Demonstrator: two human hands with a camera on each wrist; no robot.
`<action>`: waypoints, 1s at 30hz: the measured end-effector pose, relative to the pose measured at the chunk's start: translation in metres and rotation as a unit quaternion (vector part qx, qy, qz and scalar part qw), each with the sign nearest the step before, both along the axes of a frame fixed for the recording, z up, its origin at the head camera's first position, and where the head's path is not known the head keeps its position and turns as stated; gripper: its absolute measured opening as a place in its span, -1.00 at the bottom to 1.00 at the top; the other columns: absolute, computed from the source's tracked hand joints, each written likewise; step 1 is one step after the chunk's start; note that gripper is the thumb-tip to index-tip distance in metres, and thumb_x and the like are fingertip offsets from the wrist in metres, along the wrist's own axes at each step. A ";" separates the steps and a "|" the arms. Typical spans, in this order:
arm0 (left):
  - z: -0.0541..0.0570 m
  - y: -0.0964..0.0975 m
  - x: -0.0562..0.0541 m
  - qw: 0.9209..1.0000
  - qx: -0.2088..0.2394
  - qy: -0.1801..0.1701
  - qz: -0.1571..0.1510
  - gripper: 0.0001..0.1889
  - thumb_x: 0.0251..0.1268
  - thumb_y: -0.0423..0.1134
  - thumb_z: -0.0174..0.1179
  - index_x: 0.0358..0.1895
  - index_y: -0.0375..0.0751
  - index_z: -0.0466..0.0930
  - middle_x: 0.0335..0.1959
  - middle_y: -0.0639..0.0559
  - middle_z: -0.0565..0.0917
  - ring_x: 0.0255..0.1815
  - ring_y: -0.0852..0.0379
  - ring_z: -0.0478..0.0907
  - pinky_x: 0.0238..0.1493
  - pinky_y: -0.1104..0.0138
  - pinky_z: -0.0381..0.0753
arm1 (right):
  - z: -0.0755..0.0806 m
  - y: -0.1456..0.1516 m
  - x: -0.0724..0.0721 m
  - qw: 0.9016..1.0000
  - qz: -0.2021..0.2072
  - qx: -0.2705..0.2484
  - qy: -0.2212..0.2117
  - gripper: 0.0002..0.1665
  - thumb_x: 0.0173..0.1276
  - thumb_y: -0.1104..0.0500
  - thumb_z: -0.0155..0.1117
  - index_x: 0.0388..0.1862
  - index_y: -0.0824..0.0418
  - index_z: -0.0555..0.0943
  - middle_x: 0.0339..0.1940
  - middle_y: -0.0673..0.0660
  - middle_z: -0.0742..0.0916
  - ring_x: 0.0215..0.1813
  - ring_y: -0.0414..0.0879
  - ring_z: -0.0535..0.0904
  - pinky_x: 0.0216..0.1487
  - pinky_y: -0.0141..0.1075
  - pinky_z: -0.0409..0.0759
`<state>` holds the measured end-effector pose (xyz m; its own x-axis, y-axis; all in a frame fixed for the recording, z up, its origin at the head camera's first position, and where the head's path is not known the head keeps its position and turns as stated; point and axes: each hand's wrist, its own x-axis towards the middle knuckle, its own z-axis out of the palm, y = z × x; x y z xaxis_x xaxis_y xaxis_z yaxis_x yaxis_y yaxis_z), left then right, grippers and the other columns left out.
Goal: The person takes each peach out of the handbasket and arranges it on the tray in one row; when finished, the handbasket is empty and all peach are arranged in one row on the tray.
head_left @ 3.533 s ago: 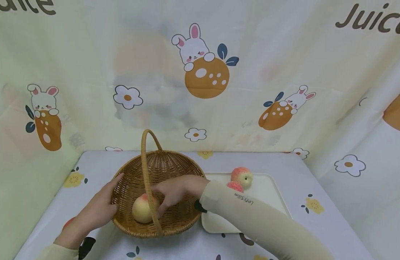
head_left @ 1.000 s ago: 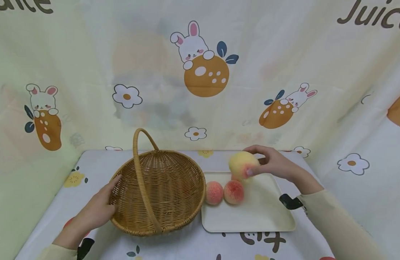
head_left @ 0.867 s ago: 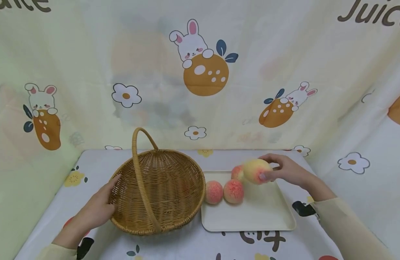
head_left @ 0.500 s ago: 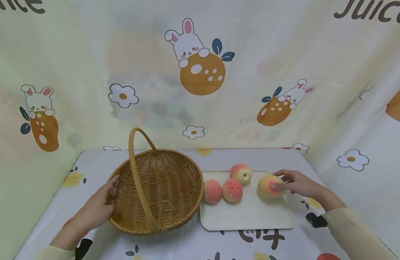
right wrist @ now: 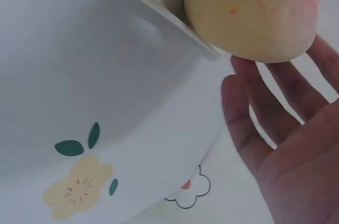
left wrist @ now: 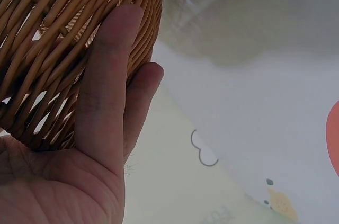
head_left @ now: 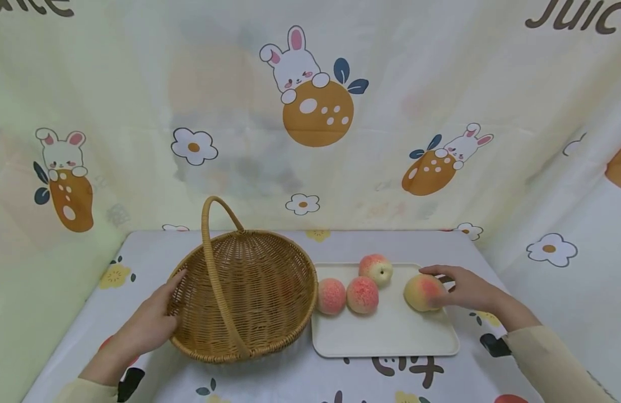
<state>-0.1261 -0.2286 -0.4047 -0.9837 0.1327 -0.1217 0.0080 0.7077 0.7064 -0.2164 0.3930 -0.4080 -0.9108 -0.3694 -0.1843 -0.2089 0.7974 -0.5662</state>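
On the left stands a brown wicker basket (head_left: 270, 313) with an arched handle, its inside showing bare weave. My left hand (head_left: 146, 322) rests against the basket's left side; in the left wrist view the visible fingers (left wrist: 103, 91) lie nearly straight along the wicker wall. A yellow peach (head_left: 422, 292) with a pink blush sits at the right side of a cream tray (head_left: 386, 338). My right hand (head_left: 468, 288) is at this peach's right side, with fingers loosely extended. The right wrist view shows fingertips by the peach's underside and the palm away from it.
Three more peaches lie on the tray's left half: a pink one (head_left: 331, 296) close to the basket rim, a red one (head_left: 363, 295) beside it, and a red-and-yellow one (head_left: 376, 270) behind. A printed cloth (head_left: 270, 383) covers the table, and a patterned curtain (head_left: 229, 168) hangs behind.
My right hand took the yellow peach out of the basket, carried it right and lowered it onto the tray, where its grip has loosened. My left hand has stayed at the basket.
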 end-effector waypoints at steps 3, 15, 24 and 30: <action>0.001 0.000 -0.001 1.000 0.000 0.007 -0.002 -0.01 0.02 -0.60 0.02 0.63 -0.35 -0.18 0.50 -0.61 0.02 0.47 -0.58 0.00 0.30 -0.39 0.16 | 0.002 -0.003 0.000 1.000 0.004 0.011 0.004 -0.17 0.08 -0.01 0.58 0.34 0.20 0.53 0.24 0.24 0.61 0.18 0.23 0.53 -0.07 -0.09 0.60; 0.004 -0.002 -0.001 1.000 -0.006 0.024 -0.004 -0.02 0.01 -0.61 0.02 0.62 -0.36 -0.15 0.50 -0.60 0.05 0.47 -0.57 0.02 0.31 -0.38 0.16 | 0.016 -0.028 -0.014 0.998 0.023 0.053 0.031 -0.18 0.23 -0.18 0.46 0.33 0.23 0.50 0.21 0.26 0.63 0.21 0.22 0.54 0.07 0.09 0.61; 0.000 0.000 0.002 1.000 0.007 0.013 0.001 -0.02 0.00 -0.62 -0.01 0.62 -0.36 -0.15 0.50 -0.61 0.03 0.47 -0.57 0.02 0.30 -0.37 0.17 | 0.013 -0.088 -0.041 0.997 -0.015 0.068 0.035 -0.22 0.54 -0.26 0.03 0.39 0.33 0.46 0.25 0.32 0.62 0.26 0.27 0.52 0.26 0.21 0.44; 0.000 0.001 0.000 1.000 0.005 -0.001 0.000 -0.02 0.05 -0.61 0.01 0.63 -0.35 -0.18 0.52 -0.59 0.00 0.49 -0.55 -0.02 0.31 -0.36 0.16 | 0.012 -0.100 -0.050 0.994 -0.035 0.096 -0.029 -0.10 0.50 -0.40 -0.09 0.28 0.37 0.53 0.16 0.33 0.65 0.20 0.25 0.54 0.22 0.21 0.44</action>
<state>-0.1260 -0.2277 -0.4047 -0.9835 0.1336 -0.1222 0.0066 0.7011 0.7130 -0.2668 0.2934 -0.3958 -0.9184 -0.2590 -0.2990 -0.1208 0.9034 -0.4115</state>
